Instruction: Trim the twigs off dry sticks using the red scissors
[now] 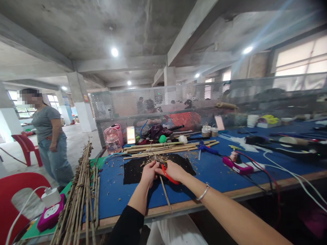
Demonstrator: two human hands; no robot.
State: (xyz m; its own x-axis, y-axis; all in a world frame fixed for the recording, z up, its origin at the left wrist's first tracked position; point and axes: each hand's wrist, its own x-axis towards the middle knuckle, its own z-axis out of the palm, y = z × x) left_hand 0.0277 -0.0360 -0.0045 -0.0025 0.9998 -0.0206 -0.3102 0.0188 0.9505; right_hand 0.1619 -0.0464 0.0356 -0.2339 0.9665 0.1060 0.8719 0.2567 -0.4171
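Note:
My right hand [173, 170] is closed around the red handles of a pair of scissors [169, 176], whose blades point up and left toward my other hand. Right beside it, my left hand [150, 173] pinches a thin dry stem [165, 192], which slants down past the table's front edge. Both hands are over a black cloth [131, 172] strewn with plant clippings [148, 160]. Beyond the cloth lie several peeled pale sticks [186, 147]. The contact between blades and stem is too small to make out.
A bundle of dry stalks [77, 197] lies at the left, near a purple power strip [51, 214]. A blue glue gun [207, 148] and another purple power strip [238, 166] with cables are on the right. A mesh screen [120, 106] stands behind; a person [49, 130] stands left.

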